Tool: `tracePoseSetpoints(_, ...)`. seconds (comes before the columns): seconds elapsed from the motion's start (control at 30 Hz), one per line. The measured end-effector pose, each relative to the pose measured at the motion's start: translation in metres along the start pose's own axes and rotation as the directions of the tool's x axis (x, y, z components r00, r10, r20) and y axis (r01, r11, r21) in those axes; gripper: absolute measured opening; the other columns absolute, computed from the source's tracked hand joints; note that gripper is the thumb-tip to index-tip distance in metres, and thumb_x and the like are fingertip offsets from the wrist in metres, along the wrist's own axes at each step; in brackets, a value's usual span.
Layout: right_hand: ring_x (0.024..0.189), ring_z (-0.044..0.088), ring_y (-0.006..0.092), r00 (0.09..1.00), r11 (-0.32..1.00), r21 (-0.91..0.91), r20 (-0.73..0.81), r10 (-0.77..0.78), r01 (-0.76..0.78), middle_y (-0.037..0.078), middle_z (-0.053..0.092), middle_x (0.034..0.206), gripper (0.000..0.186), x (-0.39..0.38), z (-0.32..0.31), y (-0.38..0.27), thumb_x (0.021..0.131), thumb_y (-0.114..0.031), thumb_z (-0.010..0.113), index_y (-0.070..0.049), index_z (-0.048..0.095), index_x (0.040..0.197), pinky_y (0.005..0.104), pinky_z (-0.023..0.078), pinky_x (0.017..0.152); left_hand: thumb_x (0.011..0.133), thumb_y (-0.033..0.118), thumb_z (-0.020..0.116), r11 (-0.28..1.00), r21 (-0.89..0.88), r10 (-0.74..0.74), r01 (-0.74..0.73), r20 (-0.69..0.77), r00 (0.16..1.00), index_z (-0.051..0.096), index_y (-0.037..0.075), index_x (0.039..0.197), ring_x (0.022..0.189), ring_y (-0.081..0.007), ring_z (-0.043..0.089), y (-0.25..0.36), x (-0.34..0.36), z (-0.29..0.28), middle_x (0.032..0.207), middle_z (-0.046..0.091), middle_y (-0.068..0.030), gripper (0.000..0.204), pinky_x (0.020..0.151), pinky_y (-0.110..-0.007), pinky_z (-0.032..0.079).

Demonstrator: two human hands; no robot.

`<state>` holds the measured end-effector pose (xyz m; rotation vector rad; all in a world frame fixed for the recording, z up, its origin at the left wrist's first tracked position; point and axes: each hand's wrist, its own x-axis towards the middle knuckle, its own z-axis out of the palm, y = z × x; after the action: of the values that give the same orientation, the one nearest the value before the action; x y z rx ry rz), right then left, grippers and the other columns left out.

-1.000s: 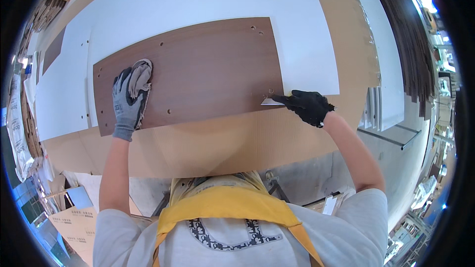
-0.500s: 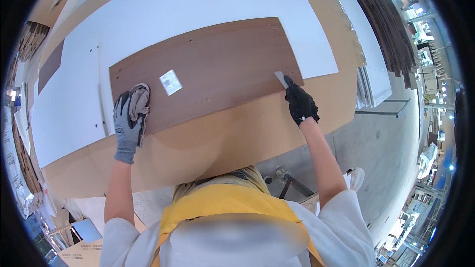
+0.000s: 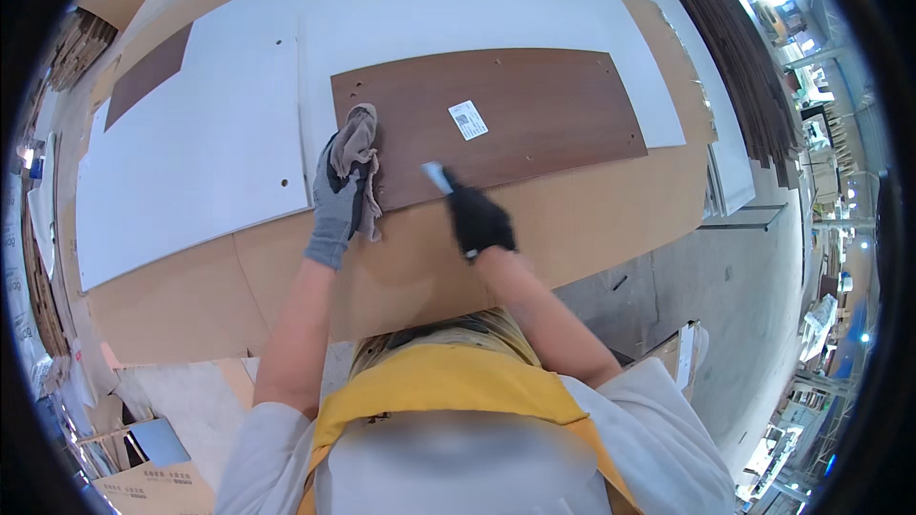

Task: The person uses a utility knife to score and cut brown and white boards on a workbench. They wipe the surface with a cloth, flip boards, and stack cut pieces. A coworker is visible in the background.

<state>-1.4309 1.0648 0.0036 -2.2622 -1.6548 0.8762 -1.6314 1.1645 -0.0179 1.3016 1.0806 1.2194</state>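
Observation:
A brown wood-grain panel (image 3: 534,114) with small drilled holes and a white sticker (image 3: 468,120) lies on white boards. My left hand (image 3: 339,200), in a grey glove, presses a crumpled grey-brown rag (image 3: 361,148) onto the panel's left end. My right hand (image 3: 477,219), in a black glove, grips a small light-bladed scraper (image 3: 436,176) at the panel's near edge, below the sticker.
Large white boards (image 3: 200,153) and a cardboard sheet (image 3: 592,219) cover the work surface. A second brown panel (image 3: 143,86) lies at the far left. Stacked dark strips (image 3: 735,48) run along the right. Cardboard boxes (image 3: 143,486) sit on the floor at lower left.
My right hand with the scraper has slid left along the panel's near edge, toward my left hand. The view has shifted, so the panel now sits further right.

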Motion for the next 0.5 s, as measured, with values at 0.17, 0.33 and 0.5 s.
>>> tracePoseSetpoints(0.17, 0.107, 0.058, 0.0324, 0.823, 0.906, -0.018, 0.425, -0.376, 0.423, 0.014, 0.060, 0.120, 0.043, -0.011, 0.085, -0.024, 0.097, -0.032, 0.037, -0.016, 0.048, 0.135, 0.0427, 0.043, 0.095, 0.091, 0.000, 0.053, 0.978, -0.206, -0.013, 0.026, 0.062, 0.998, 0.048, -0.001, 0.129, 0.112, -0.0151, 0.053, 0.028, 0.009, -0.018, 0.125, 0.055, -0.0073, 0.038, 0.096, -0.028, 0.045)
tracePoseSetpoints(0.33, 0.122, 0.049, 0.0294, 0.651, 0.833, 0.260, 0.527, -0.547, 0.489, 0.011, 0.051, 0.134, 0.045, -0.086, -0.011, 0.006, 0.096, -0.036, 0.040, -0.014, 0.049, 0.134, 0.0403, 0.035, 0.105, 0.093, 0.017, 0.053, 0.991, -0.109, 0.087, -0.072, 0.131, 0.988, 0.046, -0.002, 0.130, 0.118, -0.0280, 0.051, 0.035, 0.045, -0.026, 0.130, 0.052, -0.0164, 0.042, 0.101, -0.043, 0.040)
tracePoseSetpoints(0.5, 0.120, 0.051, 0.0278, 0.701, 0.938, 0.219, 0.624, -0.346, 0.268, 0.011, 0.055, 0.128, 0.043, -0.127, -0.089, 0.081, 0.094, -0.034, 0.047, -0.011, 0.051, 0.130, 0.0394, 0.038, 0.102, 0.084, 0.038, 0.056, 0.363, 0.731, 0.368, -0.578, 0.458, 0.809, 0.044, -0.004, 0.131, 0.122, -0.0422, 0.043, 0.002, 0.102, 0.067, 0.128, 0.048, -0.0262, 0.064, 0.106, -0.050, 0.031)
